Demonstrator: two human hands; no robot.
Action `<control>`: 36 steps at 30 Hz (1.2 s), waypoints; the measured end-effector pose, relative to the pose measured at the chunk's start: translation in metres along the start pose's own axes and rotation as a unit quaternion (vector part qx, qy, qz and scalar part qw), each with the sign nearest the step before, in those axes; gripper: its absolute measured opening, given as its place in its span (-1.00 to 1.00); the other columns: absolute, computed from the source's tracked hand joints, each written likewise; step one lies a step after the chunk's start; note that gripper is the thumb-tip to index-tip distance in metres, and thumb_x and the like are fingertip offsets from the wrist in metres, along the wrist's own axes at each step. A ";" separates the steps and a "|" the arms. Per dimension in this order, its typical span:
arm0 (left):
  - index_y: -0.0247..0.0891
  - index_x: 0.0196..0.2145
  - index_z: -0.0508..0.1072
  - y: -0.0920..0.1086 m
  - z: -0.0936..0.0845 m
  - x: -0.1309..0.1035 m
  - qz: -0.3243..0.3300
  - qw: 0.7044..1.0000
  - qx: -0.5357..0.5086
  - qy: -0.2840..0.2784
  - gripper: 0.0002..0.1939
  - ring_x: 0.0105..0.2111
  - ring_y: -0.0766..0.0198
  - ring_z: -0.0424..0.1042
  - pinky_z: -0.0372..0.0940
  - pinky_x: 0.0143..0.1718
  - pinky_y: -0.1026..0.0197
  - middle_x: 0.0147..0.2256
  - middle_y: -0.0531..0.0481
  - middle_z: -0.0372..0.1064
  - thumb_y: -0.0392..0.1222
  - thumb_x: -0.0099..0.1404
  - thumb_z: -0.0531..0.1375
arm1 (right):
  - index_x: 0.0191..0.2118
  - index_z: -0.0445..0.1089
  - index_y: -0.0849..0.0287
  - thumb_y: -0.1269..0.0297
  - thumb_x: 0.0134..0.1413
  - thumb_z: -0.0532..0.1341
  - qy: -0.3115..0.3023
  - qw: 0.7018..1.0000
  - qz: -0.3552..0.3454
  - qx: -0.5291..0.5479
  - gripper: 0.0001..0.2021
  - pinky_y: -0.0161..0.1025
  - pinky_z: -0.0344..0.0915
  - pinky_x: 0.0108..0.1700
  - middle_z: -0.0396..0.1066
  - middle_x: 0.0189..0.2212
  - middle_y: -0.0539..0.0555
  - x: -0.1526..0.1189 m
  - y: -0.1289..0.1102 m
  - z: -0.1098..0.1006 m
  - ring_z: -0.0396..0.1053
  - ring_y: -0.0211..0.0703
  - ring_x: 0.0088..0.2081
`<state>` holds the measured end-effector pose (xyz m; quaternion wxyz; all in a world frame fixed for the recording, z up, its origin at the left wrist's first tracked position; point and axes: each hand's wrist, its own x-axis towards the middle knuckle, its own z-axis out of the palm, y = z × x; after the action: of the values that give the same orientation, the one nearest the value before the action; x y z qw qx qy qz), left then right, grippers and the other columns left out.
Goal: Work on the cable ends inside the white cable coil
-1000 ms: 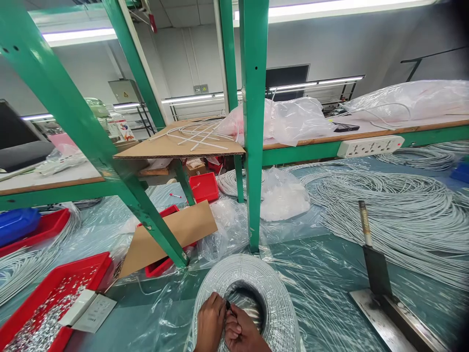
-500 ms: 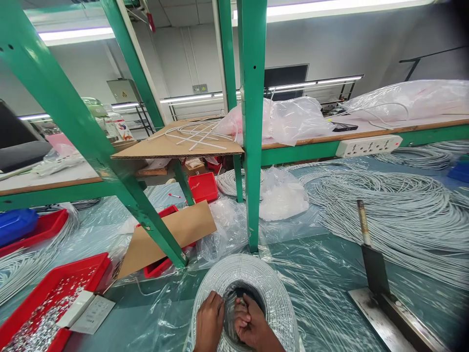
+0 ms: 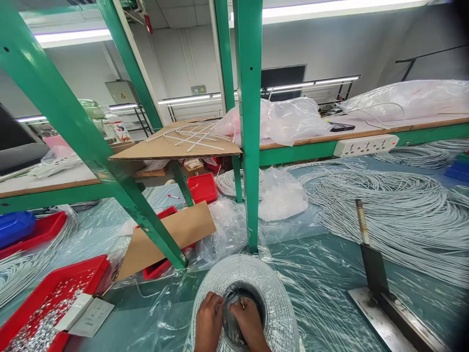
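Note:
A large ring-shaped coil of whitish cable [image 3: 280,313] lies at the bottom centre, wrapped in clear film. My left hand [image 3: 209,320] rests over the coil's left inner side, its fingers curled together; whatever they pinch is too small to name. Over the central hole is my right hand [image 3: 248,320], closed, with a small thin dark item showing at its fingertips that I cannot make out. The two hands are a short gap apart. Clear film shows inside the hole between them.
A green post [image 3: 251,146] rises just behind the coil. At the left stands a red tray [image 3: 98,274] of small shiny parts. A metal tool with an upright handle [image 3: 362,222] sits at the right, before spread cable coils [image 3: 395,210]. Cardboard [image 3: 183,227] leans behind.
My right hand has turned, its back now facing up more, and its fingertips have moved slightly left, towards my left hand. My left hand has barely moved. The view has shifted slightly.

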<state>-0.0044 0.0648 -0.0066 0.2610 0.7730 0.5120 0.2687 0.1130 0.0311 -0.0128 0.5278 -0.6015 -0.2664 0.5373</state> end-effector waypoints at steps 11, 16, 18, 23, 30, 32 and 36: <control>-0.31 -0.43 0.32 -0.003 0.002 0.004 -0.011 0.999 -0.038 0.006 -0.75 -0.32 0.32 0.20 0.07 -0.23 0.22 -0.35 -0.03 0.19 -0.12 0.21 -0.06 | -0.44 0.27 0.29 0.35 -0.21 0.08 0.068 0.972 -0.122 -0.187 -0.86 -0.29 0.03 -0.32 0.31 -0.45 0.12 0.022 0.014 0.016 0.22 -0.19 -0.41; -0.31 -0.45 0.32 -0.002 0.002 0.004 -0.023 0.999 -0.042 0.010 -0.73 -0.33 0.31 0.20 0.07 -0.25 0.22 -0.36 -0.03 0.19 -0.09 0.21 -0.04 | -0.44 0.32 0.27 0.32 -0.16 0.11 0.056 0.958 -0.117 -0.255 -0.86 -0.27 -0.01 -0.32 0.34 -0.40 0.16 0.028 0.014 0.017 0.24 -0.16 -0.38; -0.31 -0.45 0.32 -0.002 0.001 0.005 -0.027 0.999 -0.033 0.010 -0.71 -0.34 0.30 0.20 0.07 -0.25 0.21 -0.37 -0.03 0.19 -0.07 0.21 -0.05 | -0.43 0.34 0.27 0.31 -0.10 0.08 0.053 0.947 -0.125 -0.292 -0.84 -0.26 -0.02 -0.31 0.34 -0.38 0.19 0.028 0.016 0.017 0.24 -0.12 -0.35; -0.32 -0.45 0.31 -0.001 0.001 0.004 -0.014 1.000 -0.006 0.004 -0.76 -0.33 0.30 0.20 0.07 -0.23 0.21 -0.37 -0.03 0.19 -0.16 0.22 -0.06 | -0.34 0.37 0.30 0.37 0.00 0.00 0.048 0.930 -0.121 -0.343 -0.78 -0.18 -0.05 -0.29 0.32 -0.35 0.30 0.026 0.019 0.018 0.24 0.05 -0.28; -0.28 -0.27 0.35 0.021 0.000 0.004 0.002 0.963 0.268 -0.014 -0.68 -0.20 0.17 0.18 0.04 -0.14 0.10 -0.20 -0.06 0.19 -0.42 0.17 -0.14 | -0.19 0.31 0.42 0.43 -0.01 -0.03 0.041 0.933 -0.107 -0.340 -0.71 -0.13 -0.07 -0.22 0.27 -0.28 0.35 0.020 0.018 0.015 0.19 0.17 -0.20; -0.24 -0.19 0.35 0.028 -0.001 0.009 0.000 0.940 0.341 -0.013 -0.59 -0.16 0.13 0.18 0.03 -0.12 0.06 -0.14 -0.06 0.18 -0.49 0.10 -0.12 | -0.19 0.30 0.40 0.41 -0.01 -0.04 0.039 0.932 -0.111 -0.343 -0.71 -0.13 -0.07 -0.21 0.27 -0.26 0.34 0.021 0.019 0.014 0.19 0.15 -0.19; -0.25 -0.18 0.35 0.031 -0.001 0.017 0.028 0.926 0.375 -0.017 -0.57 -0.17 0.13 0.18 0.04 -0.13 0.07 -0.15 -0.04 0.20 -0.52 0.11 -0.15 | -0.22 0.28 0.37 0.40 0.02 -0.09 0.035 0.922 -0.098 -0.373 -0.72 -0.14 -0.06 -0.20 0.27 -0.23 0.31 0.022 0.020 0.013 0.19 0.11 -0.17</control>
<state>0.0213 0.0704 0.0177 -0.0467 0.8329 0.5491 0.0509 0.1018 0.0493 -0.0378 0.3238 -0.7442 -0.4865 0.3233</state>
